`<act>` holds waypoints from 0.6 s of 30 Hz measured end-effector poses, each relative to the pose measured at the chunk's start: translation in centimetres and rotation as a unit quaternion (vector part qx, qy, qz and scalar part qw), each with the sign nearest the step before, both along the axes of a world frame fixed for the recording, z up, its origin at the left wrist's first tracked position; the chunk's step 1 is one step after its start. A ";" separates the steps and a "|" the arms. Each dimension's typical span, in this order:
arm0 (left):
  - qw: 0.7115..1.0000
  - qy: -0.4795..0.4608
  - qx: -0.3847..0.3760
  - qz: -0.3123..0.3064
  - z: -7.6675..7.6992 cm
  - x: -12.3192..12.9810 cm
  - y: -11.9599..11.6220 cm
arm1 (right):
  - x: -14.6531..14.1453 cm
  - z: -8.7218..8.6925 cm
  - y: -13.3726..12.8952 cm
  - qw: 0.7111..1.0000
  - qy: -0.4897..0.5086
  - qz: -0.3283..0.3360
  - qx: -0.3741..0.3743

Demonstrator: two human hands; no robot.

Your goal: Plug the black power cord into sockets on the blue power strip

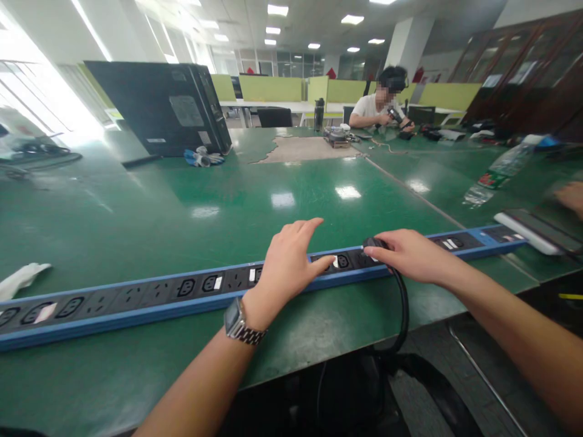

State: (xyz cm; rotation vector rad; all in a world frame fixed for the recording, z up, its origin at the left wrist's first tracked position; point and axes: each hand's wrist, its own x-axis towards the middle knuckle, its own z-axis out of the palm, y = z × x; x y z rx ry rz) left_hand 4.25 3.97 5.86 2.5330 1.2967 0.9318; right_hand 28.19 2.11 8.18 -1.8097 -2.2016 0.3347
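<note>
A long blue power strip [150, 295] with black sockets lies across the green table. My right hand [412, 255] grips a black plug [374, 244] at the strip's sockets; whether its pins are in a socket is hidden. From the plug a black cable [404, 309] loops down over the table's front edge. My left hand [289, 258] is over the middle of the strip, thumb and fingers apart, with nothing held. Several sockets carry small white labels. A watch [234, 318] is on my left wrist.
Behind the strip stands a black computer case [182, 109], with gloves [203, 158] beside it. A plastic bottle [503, 167] and a white-edged flat device [531, 233] are at right, near another person's blurred hand [571, 197]. A person [378, 109] sits across the table.
</note>
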 end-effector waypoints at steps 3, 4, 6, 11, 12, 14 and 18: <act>0.996 0.048 -0.023 0.067 -2.5 -2.8 -0.3 | 0.5 -2.2 1.2 0.999 -0.039 0.021 0.020; 0.995 0.059 -0.027 0.076 -3.1 -3.3 -0.5 | 0.4 -2.6 1.4 0.998 -0.044 0.025 0.035; 0.993 0.075 -0.031 0.081 -3.9 -3.8 -0.9 | -0.1 -3.0 1.5 0.996 -0.060 0.031 0.053; 0.990 0.115 -0.039 0.079 -3.9 -3.3 -1.1 | -0.8 -2.6 1.1 0.994 -0.091 0.025 0.048; 0.989 0.121 -0.040 0.081 -3.8 -3.2 -1.1 | -0.8 -2.5 1.2 0.994 -0.095 0.021 0.047; 0.987 0.131 -0.041 0.086 -3.7 -3.1 -1.1 | -0.8 -2.3 1.3 0.994 -0.103 0.025 0.026; 0.986 0.142 -0.033 0.083 -3.8 -3.1 -1.2 | -1.5 -2.9 1.5 0.991 -0.133 0.027 -0.013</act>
